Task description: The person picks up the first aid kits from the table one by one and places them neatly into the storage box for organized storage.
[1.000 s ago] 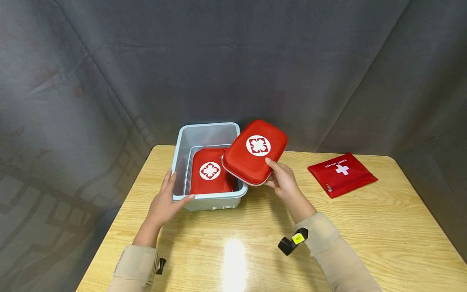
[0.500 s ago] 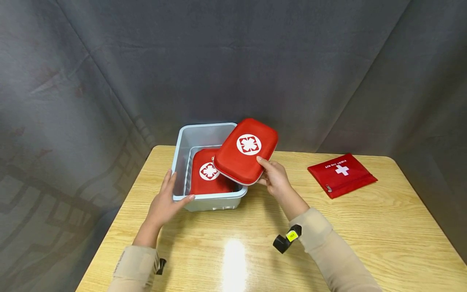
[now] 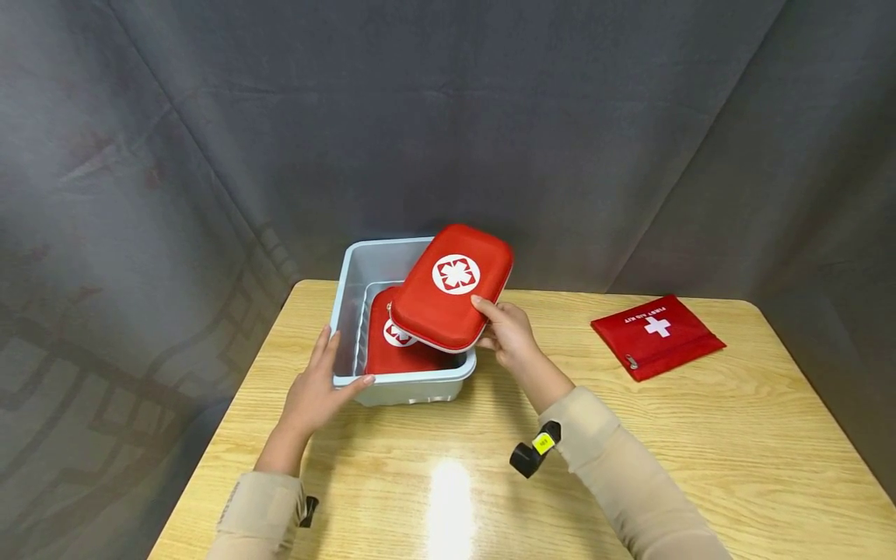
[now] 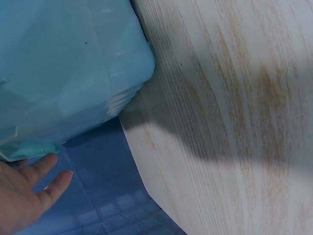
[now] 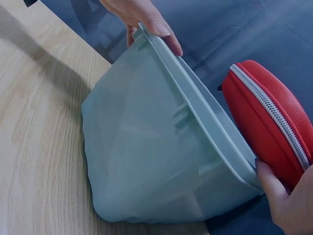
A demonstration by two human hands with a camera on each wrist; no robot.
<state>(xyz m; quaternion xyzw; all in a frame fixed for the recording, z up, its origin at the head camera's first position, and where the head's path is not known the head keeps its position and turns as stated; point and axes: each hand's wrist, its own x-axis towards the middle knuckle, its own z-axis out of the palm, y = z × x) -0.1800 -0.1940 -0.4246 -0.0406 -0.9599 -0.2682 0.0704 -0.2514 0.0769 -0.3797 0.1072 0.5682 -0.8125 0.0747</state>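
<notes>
A light grey-blue plastic bin (image 3: 406, 389) stands on the table, with one red zippered first aid case (image 3: 399, 359) lying inside it. My right hand (image 3: 514, 336) grips a second red hard-shell first aid case (image 3: 470, 309) by its near right corner, thumb on top and fingers beneath. That case is tilted above the bin's right side and covers part of the lower one. Its silver zipper (image 5: 271, 113) shows in the right wrist view. My left hand (image 3: 313, 393) touches the bin's near left corner, fingers fairly straight along the left side and thumb at the front rim.
A flat red first aid pouch (image 3: 656, 336) with a white cross and a zipper lies on the right of the wooden table (image 3: 700, 459). Dark grey cloth (image 3: 532, 132) hangs behind the table and at both sides.
My right hand has carried the held case leftward, further over the bin, so more of the lower case is covered. My left hand, the bin and the pouch have stayed in place.
</notes>
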